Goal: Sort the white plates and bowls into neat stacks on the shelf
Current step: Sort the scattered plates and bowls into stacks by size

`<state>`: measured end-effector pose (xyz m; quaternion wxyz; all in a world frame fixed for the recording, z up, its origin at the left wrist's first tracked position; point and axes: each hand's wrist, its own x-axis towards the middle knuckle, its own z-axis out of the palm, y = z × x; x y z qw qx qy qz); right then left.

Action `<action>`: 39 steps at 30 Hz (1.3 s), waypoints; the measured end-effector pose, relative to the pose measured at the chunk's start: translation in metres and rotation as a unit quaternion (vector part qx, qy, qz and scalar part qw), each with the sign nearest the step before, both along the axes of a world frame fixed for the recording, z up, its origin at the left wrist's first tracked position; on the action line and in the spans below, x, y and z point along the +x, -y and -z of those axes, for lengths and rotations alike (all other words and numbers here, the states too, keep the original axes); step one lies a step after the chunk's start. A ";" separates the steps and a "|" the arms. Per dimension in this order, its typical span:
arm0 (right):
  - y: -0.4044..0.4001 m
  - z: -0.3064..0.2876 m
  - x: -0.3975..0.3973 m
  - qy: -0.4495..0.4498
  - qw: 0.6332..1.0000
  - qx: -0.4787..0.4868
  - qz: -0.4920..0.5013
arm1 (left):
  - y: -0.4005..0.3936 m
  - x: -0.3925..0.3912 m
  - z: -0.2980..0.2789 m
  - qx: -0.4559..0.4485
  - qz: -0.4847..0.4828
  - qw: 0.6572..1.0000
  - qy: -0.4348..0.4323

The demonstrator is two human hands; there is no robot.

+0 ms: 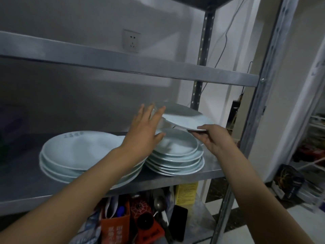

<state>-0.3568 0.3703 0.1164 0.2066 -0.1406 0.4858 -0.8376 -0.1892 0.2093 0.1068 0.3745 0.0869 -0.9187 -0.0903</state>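
Right hand [210, 136] is pinching a plate [184, 118] at its 5 o'clock rim over the stack [175, 155]; left hand [145, 128] is reaching wide, fingers spread

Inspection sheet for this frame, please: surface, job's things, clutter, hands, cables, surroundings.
Surface: metal shelf, middle tier of a steel rack.
Job's things: stack of large plates at left; stack of smaller plates at right; one lifted plate held tilted above the smaller stack.
Clutter: none seen on the middle tier; lower tier holds a red bag, a spoon, a black phone and a yellow packet.
Hands: left hand open, fingers against the lifted plate's far edge; right hand pinches its near rim.
Cables: thin cable hanging down the wall behind the rack.
Surroundings: wall socket; doorway at right.
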 end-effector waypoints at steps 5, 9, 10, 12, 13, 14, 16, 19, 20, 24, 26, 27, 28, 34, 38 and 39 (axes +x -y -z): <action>0.028 0.000 0.053 -0.072 0.995 0.034 -0.061 | 0.031 0.047 0.008 -0.018 0.011 0.998 -0.063; 0.051 0.001 0.086 -0.089 0.989 0.028 -0.110 | 0.050 0.089 0.011 -0.005 0.037 0.993 -0.113; 0.056 0.000 0.093 -0.099 0.988 0.030 -0.117 | 0.053 0.098 0.010 -0.007 0.038 0.992 -0.118; 0.064 -0.002 0.106 -0.121 0.983 0.036 -0.131 | 0.056 0.116 0.009 -0.001 0.034 0.990 -0.134; 0.066 -0.003 0.109 -0.130 0.981 0.042 -0.135 | 0.057 0.123 0.010 0.005 0.029 0.990 -0.142; 0.068 -0.003 0.114 -0.140 0.979 0.051 -0.137 | 0.058 0.130 0.011 0.014 0.022 0.989 -0.148; 0.072 -0.003 0.119 -0.148 0.979 0.072 -0.118 | 0.059 0.141 0.013 0.033 0.013 0.987 -0.154; 0.076 0.002 0.121 -0.166 0.978 0.122 -0.011 | 0.058 0.151 0.016 0.047 0.005 0.989 -0.139; 0.077 0.005 0.118 -0.195 0.968 0.150 0.044 | 0.057 0.153 0.018 0.052 -0.001 0.990 -0.131; 0.071 0.015 0.109 -0.302 0.912 0.231 0.153 | 0.053 0.156 0.029 0.089 -0.011 0.991 -0.101; 0.069 0.017 0.110 -0.297 0.913 0.242 0.136 | 0.050 0.156 0.035 0.113 -0.027 0.990 -0.080; 0.068 0.018 0.111 -0.291 0.917 0.243 0.127 | 0.049 0.156 0.037 0.119 -0.036 0.990 -0.072; 0.067 0.019 0.112 -0.288 0.918 0.243 0.123 | 0.048 0.155 0.039 0.125 -0.043 0.989 -0.062; 0.060 0.022 0.110 -0.295 0.917 0.235 0.133 | 0.046 0.154 0.044 0.140 -0.067 0.988 -0.012; 0.054 0.022 0.105 -0.289 0.921 0.218 0.146 | 0.042 0.153 0.039 0.130 -0.102 0.985 0.051; 0.053 0.023 0.104 -0.284 0.924 0.212 0.146 | 0.040 0.152 0.038 0.119 -0.121 0.983 0.065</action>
